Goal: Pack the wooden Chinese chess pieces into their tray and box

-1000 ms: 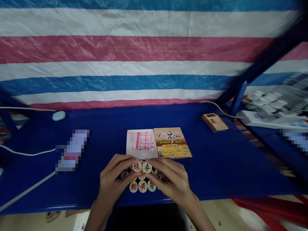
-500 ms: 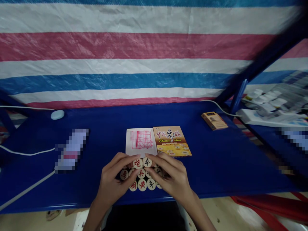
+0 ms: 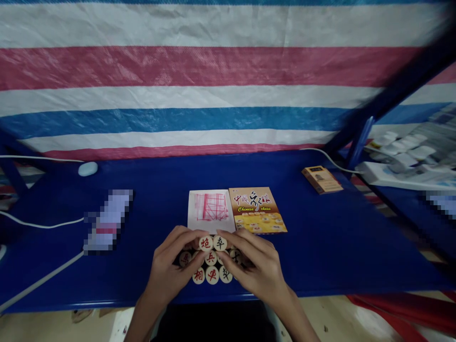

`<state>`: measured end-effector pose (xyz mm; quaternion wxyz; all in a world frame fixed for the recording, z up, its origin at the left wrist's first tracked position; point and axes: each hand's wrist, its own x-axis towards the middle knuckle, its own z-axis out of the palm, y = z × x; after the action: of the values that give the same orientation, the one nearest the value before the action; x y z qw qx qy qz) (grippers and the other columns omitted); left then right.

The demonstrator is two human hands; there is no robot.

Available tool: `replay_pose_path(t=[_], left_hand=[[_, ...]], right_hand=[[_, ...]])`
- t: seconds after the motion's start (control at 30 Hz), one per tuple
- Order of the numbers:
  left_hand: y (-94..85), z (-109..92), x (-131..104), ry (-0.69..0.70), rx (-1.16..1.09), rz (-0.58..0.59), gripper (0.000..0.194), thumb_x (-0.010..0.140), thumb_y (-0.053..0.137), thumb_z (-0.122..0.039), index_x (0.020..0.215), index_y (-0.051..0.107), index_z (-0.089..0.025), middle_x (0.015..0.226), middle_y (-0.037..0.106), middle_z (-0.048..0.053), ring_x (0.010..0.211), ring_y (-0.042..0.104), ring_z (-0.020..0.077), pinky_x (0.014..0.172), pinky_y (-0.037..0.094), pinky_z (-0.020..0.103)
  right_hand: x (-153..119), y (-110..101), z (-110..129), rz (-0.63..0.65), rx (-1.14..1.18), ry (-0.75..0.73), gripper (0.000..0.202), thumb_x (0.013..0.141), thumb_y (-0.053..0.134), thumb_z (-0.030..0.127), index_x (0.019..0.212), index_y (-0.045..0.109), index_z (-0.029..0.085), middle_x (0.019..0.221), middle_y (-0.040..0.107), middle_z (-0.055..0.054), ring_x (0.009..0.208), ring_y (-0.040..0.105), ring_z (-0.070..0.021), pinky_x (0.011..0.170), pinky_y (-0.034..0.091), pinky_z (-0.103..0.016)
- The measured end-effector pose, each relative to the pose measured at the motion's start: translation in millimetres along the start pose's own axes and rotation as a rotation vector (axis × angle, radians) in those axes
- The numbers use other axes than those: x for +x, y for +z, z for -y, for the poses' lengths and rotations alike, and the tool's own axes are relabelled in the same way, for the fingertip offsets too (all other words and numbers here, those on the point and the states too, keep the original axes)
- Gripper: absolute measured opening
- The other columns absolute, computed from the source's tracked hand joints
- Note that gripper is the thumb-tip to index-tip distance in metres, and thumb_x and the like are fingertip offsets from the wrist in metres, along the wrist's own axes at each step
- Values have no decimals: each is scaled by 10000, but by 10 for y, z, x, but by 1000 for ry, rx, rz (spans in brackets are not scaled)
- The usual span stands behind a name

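Observation:
My left hand (image 3: 167, 266) is closed, thumb and fingertips around a round Chinese chess piece with a red character (image 3: 205, 243). Side by side with it, a piece with a black character (image 3: 220, 243) sits between the thumb and fingers of my right hand (image 3: 261, 266). Both are at the top of a group of pale pieces. Below them are a red-marked piece (image 3: 211, 258) in the middle row and another red-marked piece (image 3: 212, 275) in the bottom row. My fingers partly hide the pieces at the sides.
Behind the pieces lie a white box lid with red scribbled lines (image 3: 192, 209) and a Chinese chess box cover (image 3: 258, 209). A blurred-out phone (image 3: 110, 221) with cables is at left. A small cardboard box (image 3: 322, 179) and a power strip (image 3: 377, 175) are at right.
The view has shifted slightly, so most things appear a little further right. Both hands keep their grip on the two top pieces, which stay side by side.

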<state>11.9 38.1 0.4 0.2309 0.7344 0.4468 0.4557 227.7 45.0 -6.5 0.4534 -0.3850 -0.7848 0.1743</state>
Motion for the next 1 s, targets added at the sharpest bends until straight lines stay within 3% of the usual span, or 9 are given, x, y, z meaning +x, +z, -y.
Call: replay_pose_path(t=[0.4, 0.6, 0.77, 1.0], left_hand=[[-25, 20, 1, 53, 43, -1, 293, 888, 702, -175, 1173, 686, -242, 974, 662, 33, 842, 643, 138, 723, 558, 270], [-201, -17, -330, 158, 286, 5, 376, 893, 670, -95, 1253, 665, -207, 1098, 659, 80, 991, 644, 182, 821, 576, 325], [-259, -56, -627, 229, 374, 9, 402, 871, 668, -27, 1250, 677, -159, 1020, 689, 74, 908, 646, 166, 767, 558, 295], [-173, 27, -703, 295, 459, 101, 465, 892, 664, -31, 1340, 631, -153, 1015, 724, 77, 870, 672, 177, 739, 530, 333]], right_hand=[[24, 4, 25, -24, 16, 25, 423, 868, 724, 172, 1278, 657, 252, 913, 677, -20, 769, 651, -131, 686, 564, -274], [-241, -163, 94, -63, -18, 183, 329, 882, 706, 217, 1209, 676, 239, 831, 602, -13, 676, 613, -133, 606, 569, -273], [-595, -298, 104, 48, -124, 70, 358, 892, 671, 153, 1245, 648, 204, 949, 670, -56, 793, 678, -155, 667, 595, -276], [-730, -266, 25, 128, -188, 2, 464, 906, 641, 104, 1359, 594, 189, 1017, 689, -71, 870, 706, -167, 721, 615, -286]])
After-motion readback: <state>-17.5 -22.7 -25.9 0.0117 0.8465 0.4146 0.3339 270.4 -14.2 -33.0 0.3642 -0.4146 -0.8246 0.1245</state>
